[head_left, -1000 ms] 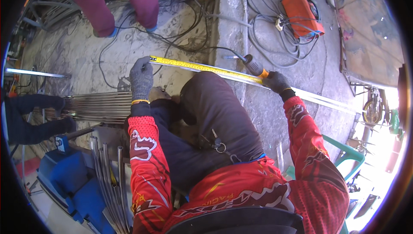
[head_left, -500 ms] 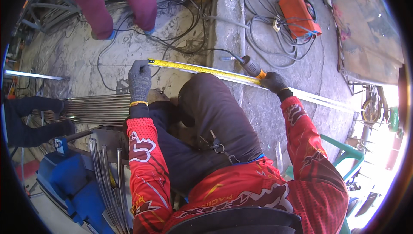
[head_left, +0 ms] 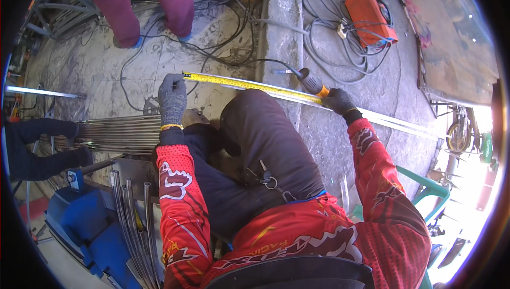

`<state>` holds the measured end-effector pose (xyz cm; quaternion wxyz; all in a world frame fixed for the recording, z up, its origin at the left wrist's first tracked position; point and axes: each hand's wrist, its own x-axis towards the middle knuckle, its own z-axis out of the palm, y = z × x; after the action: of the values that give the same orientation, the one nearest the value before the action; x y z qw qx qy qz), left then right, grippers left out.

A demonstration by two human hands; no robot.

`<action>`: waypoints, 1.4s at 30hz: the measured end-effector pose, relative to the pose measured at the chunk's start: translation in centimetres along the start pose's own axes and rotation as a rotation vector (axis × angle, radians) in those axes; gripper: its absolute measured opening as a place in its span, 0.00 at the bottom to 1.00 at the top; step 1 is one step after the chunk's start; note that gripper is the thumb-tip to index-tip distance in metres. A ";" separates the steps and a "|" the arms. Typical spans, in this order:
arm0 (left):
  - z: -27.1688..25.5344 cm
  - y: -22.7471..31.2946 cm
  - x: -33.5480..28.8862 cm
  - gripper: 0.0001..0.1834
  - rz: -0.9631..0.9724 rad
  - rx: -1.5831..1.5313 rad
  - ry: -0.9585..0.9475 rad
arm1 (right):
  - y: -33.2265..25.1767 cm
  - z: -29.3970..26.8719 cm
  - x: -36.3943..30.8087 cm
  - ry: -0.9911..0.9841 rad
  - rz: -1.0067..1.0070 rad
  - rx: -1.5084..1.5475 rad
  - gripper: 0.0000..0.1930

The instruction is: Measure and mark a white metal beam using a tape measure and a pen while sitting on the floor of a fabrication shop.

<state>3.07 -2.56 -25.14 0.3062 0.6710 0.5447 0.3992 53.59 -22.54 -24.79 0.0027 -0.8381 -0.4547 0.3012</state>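
A yellow tape measure is stretched along a long shiny metal bar, which runs from my left hand past my right. My left hand, in a grey knit glove, is closed at the hooked end of the tape. In a darker glove, my right hand is closed on the tape farther along the bar; the tape's case is not visible there. Just beyond my right hand lies a corded power tool with a dark body and an orange end. My bent knee is just below the tape.
Several metal tubes lie at left, near another person's dark-clothed limbs. Someone in maroon trousers stands ahead. An orange machine sits among coiled cables. Upright tubes stand beside a blue machine; a green stool is at right.
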 end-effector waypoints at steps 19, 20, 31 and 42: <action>0.0 0.1 -0.1 0.16 -0.027 0.071 -0.005 | -0.4 -0.1 0.1 -0.007 0.021 0.006 0.26; 0.0 0.2 -0.1 0.16 -0.042 0.073 -0.012 | -0.4 0.0 0.1 -0.008 0.021 0.007 0.26; -0.2 0.1 -0.1 0.13 0.039 0.103 0.081 | -0.5 0.1 0.1 0.004 0.009 0.009 0.27; -0.4 0.3 0.1 0.10 -0.032 0.141 0.106 | -0.3 0.1 0.1 0.006 0.019 0.025 0.26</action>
<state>2.87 -2.52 -24.62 0.2355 0.6602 0.5972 0.3899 53.34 -22.29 -24.80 0.0116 -0.8431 -0.4432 0.3043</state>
